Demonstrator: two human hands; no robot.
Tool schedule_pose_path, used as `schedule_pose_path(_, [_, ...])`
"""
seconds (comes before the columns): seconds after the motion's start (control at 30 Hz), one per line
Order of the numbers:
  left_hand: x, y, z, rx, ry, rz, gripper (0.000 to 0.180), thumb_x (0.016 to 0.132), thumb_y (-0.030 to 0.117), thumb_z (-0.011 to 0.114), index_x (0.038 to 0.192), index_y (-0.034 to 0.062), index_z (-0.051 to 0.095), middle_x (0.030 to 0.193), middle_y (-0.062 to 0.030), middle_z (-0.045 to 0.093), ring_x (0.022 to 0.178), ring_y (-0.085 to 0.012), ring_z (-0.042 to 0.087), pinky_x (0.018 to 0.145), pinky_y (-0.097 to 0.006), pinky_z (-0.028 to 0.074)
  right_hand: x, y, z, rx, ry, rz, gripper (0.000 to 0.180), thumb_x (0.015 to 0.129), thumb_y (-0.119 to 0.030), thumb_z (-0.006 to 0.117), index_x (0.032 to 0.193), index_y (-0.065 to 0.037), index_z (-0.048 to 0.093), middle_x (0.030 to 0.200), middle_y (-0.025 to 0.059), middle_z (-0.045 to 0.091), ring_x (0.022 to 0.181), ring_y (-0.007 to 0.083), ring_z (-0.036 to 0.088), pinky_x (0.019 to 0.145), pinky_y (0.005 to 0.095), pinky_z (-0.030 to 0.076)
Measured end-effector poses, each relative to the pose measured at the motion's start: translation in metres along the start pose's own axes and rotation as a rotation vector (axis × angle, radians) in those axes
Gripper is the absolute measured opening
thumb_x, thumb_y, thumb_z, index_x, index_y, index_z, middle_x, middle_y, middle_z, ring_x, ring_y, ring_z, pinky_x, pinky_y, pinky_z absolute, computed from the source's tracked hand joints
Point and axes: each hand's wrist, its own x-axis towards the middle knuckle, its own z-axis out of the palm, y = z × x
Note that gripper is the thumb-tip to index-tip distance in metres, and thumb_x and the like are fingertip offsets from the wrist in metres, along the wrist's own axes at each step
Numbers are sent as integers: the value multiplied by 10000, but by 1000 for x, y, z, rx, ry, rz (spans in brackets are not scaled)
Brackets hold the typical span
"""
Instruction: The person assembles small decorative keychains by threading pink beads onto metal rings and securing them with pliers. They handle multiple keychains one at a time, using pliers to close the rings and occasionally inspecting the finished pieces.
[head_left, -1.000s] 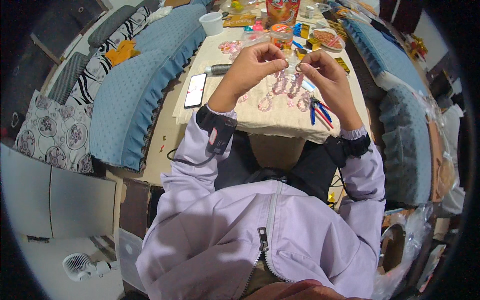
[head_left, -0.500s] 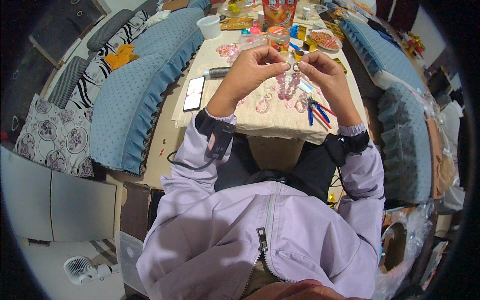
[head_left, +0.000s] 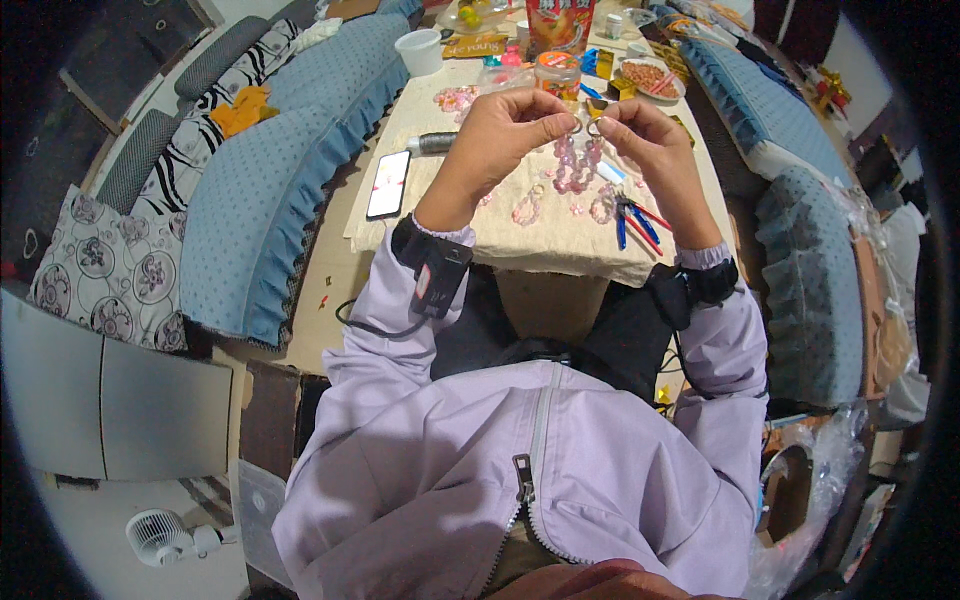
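Note:
A strand of pinkish-purple beads [head_left: 577, 178] hangs in a U shape between my hands, over the near part of the table. At one end, my left hand [head_left: 512, 135] pinches a small metal ring with thumb and forefinger. My right hand [head_left: 655, 145] holds the ring at the other end in a similar pinch. Below on the cloth lie a pink beaded loop [head_left: 527, 208] and another small beaded loop [head_left: 602, 208]. Pliers with blue and red handles [head_left: 638, 225] rest under my right wrist. A light blue-and-white small piece [head_left: 611, 172] lies just beyond them.
Left of my hands are a phone [head_left: 388, 187] with a lit screen and a dark spool [head_left: 432, 143]. Farther back stand a white tub [head_left: 419, 52], a lidded jar [head_left: 557, 75], a red bucket [head_left: 560, 25] and a plate of nuts [head_left: 650, 78]. Blue-covered sofas [head_left: 290, 170] flank the table.
Both hands have risen slightly and the two rings sit a little higher and farther apart. The bead strand has shifted slightly upward with them.

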Motion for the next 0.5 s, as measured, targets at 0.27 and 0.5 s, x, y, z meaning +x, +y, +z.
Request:
schedule_pose_path(0.27, [0,-3,1,-63,27,-22,225,850,191,764,973,10,715,876,-27,696,791,-81,626,732,-206,508,0,-2,1,18,11,-3,175,916,-215,692,957,-49,657,839,-56,589,747,23,494,668,174,388])
schedule_pose_path(0.5, [0,-4,2,-79,39,-18,225,847,166,765,985,-4,716,875,-36,703,786,-84,628,725,-214,511,0,-4,2,45,11,8,158,915,-197,692,967,-52,662,861,-55,603,759,21,505,672,172,392])
